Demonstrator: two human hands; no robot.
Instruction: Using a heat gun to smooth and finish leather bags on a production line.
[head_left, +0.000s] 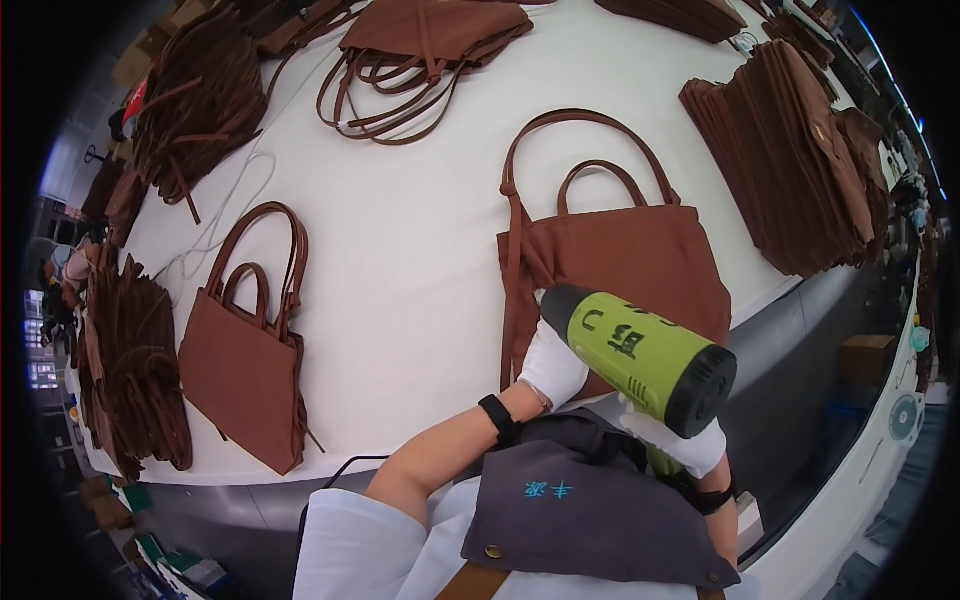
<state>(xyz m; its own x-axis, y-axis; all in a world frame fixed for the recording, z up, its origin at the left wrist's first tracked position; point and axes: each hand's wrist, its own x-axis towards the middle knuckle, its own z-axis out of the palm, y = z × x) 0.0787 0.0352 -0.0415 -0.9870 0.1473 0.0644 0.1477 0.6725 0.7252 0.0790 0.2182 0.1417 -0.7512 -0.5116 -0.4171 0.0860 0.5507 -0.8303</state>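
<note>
A brown tote bag [640, 255] lies flat on the white table before me, its handles pointing away from me. My right hand [680, 440], in a white glove, is wrapped round the handle of a green heat gun [635, 350] with a black nozzle and a black round rear end. The gun is over the bag, its nozzle pointing to the left and away from me. My left hand [553, 365], also gloved in white, rests on the bag's lower left part, under the nozzle. The gun hides most of its fingers, so its grip does not show.
On the white table [400, 260], another brown bag [245, 375] lies at the left. Stacks of brown bags stand at the right [785, 160], far left [205, 110] and near left [135, 370]. More bags [435, 40] lie at the far side. A white cord [215, 225] crosses the left.
</note>
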